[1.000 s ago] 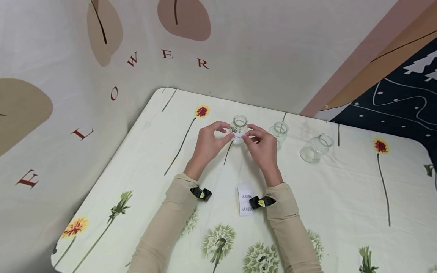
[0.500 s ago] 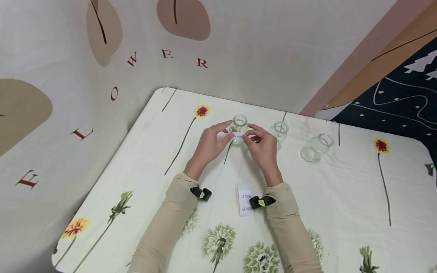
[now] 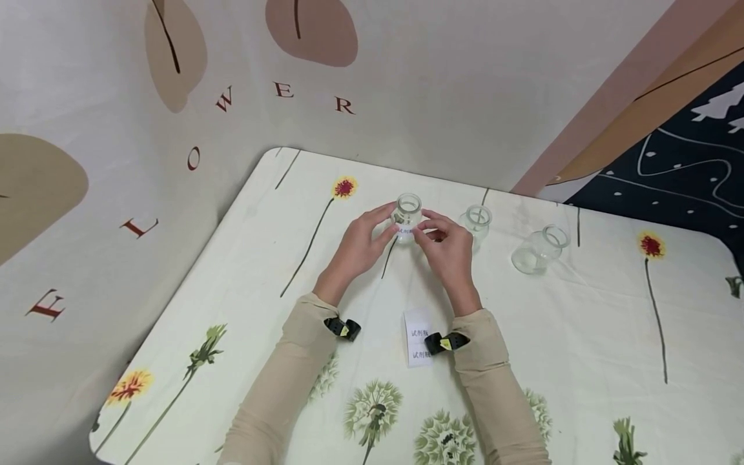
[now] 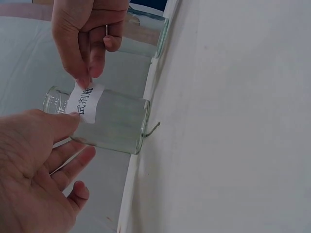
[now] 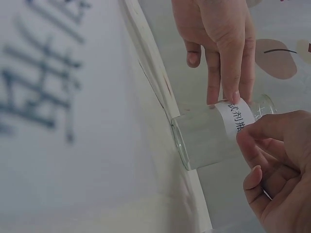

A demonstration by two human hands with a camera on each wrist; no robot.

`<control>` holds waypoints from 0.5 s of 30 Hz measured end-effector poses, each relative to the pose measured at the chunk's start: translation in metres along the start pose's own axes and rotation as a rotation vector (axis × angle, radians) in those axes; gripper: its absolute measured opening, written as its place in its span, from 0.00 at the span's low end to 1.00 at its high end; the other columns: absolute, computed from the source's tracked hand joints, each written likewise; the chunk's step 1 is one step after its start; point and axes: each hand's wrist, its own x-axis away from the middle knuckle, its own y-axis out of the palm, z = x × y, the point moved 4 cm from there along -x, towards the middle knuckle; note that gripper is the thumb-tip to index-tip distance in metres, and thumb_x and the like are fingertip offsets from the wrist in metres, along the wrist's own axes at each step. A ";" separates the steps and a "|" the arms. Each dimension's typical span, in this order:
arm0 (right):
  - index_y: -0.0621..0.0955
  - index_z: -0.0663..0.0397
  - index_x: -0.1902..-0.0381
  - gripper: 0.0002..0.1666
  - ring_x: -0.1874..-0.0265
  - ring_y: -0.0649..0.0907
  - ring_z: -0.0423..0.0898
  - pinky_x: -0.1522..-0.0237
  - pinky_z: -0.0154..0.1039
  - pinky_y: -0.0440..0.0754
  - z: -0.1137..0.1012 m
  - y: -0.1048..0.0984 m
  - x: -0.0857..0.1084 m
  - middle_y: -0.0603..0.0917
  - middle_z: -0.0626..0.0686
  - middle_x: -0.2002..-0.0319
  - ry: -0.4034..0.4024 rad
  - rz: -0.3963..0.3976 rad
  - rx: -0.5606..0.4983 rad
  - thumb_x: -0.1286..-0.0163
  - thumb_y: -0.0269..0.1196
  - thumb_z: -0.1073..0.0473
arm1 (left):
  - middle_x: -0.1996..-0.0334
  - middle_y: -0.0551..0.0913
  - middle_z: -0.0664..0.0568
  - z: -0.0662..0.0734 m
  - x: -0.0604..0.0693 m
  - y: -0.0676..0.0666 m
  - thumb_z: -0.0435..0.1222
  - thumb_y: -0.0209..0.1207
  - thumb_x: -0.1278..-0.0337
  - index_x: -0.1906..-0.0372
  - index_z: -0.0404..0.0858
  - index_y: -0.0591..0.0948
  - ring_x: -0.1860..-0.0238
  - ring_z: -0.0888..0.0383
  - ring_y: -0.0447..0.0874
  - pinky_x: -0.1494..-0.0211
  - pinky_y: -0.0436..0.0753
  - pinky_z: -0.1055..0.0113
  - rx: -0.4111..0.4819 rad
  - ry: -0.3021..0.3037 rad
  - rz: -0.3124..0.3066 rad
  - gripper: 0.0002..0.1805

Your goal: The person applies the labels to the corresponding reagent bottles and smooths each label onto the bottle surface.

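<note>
An open-topped clear glass jar (image 4: 119, 124) stands upright near the far side of the table. A white label (image 4: 83, 104) with printed characters lies across its front, below the neck. My left hand (image 3: 361, 244) grips the jar's left side, thumb on the label's left end and fingers round the glass. At the label's other end, my right hand (image 3: 450, 248) pinches the paper between thumb and index finger against the jar. In the right wrist view, the label (image 5: 234, 117) follows the jar's curve; its right end is partly hidden by fingertips.
A second glass jar (image 3: 478, 221) stands just right of my right hand, partly hidden by it. Further right, another jar (image 3: 535, 254) lies tilted on its side. A label sheet (image 3: 415, 323) lies between my forearms on the flower-patterned tablecloth (image 3: 593, 323).
My left fingers have shifted slightly along the jar's left side. The jar, the label and my right hand stay nearly where they were.
</note>
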 end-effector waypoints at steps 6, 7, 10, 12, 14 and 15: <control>0.89 0.66 0.65 0.06 0.68 0.88 0.52 0.71 0.24 0.77 0.003 0.001 -0.001 0.87 0.55 0.43 -0.002 0.005 -0.029 0.33 0.71 0.65 | 0.27 0.73 0.46 0.000 0.000 0.000 0.37 0.59 0.24 0.24 0.40 0.71 0.26 0.47 0.69 0.24 0.67 0.55 -0.002 -0.003 0.003 0.28; 0.89 0.66 0.65 0.06 0.68 0.89 0.52 0.71 0.23 0.77 0.003 0.001 -0.001 0.87 0.56 0.43 -0.004 0.007 -0.033 0.33 0.71 0.65 | 0.27 0.73 0.46 0.000 0.000 0.000 0.37 0.59 0.24 0.24 0.40 0.71 0.26 0.48 0.69 0.24 0.67 0.55 -0.003 -0.004 0.003 0.28; 0.89 0.67 0.65 0.06 0.69 0.89 0.54 0.71 0.23 0.77 0.003 0.001 0.000 0.87 0.56 0.44 -0.010 0.014 -0.046 0.33 0.71 0.66 | 0.26 0.72 0.47 0.000 0.000 0.000 0.38 0.59 0.24 0.24 0.40 0.70 0.25 0.48 0.69 0.24 0.66 0.55 -0.005 -0.009 0.000 0.28; 0.89 0.67 0.66 0.06 0.69 0.89 0.54 0.72 0.23 0.77 0.002 0.001 0.000 0.88 0.57 0.44 -0.017 0.017 -0.058 0.34 0.71 0.67 | 0.26 0.72 0.47 0.000 0.000 0.000 0.38 0.59 0.24 0.24 0.40 0.70 0.25 0.48 0.68 0.24 0.66 0.55 -0.003 -0.011 -0.002 0.28; 0.89 0.68 0.66 0.05 0.70 0.89 0.55 0.73 0.23 0.77 0.003 0.001 0.000 0.88 0.57 0.45 -0.023 0.020 -0.071 0.34 0.71 0.67 | 0.26 0.72 0.47 0.001 0.000 0.000 0.38 0.59 0.24 0.24 0.40 0.70 0.25 0.49 0.68 0.24 0.66 0.56 -0.002 -0.012 -0.002 0.28; 0.89 0.68 0.66 0.05 0.70 0.89 0.54 0.73 0.23 0.77 0.003 0.002 0.000 0.88 0.57 0.45 -0.025 0.021 -0.076 0.34 0.71 0.67 | 0.26 0.72 0.46 0.001 0.000 0.000 0.38 0.59 0.24 0.24 0.40 0.70 0.25 0.49 0.68 0.24 0.66 0.56 -0.001 -0.013 -0.002 0.28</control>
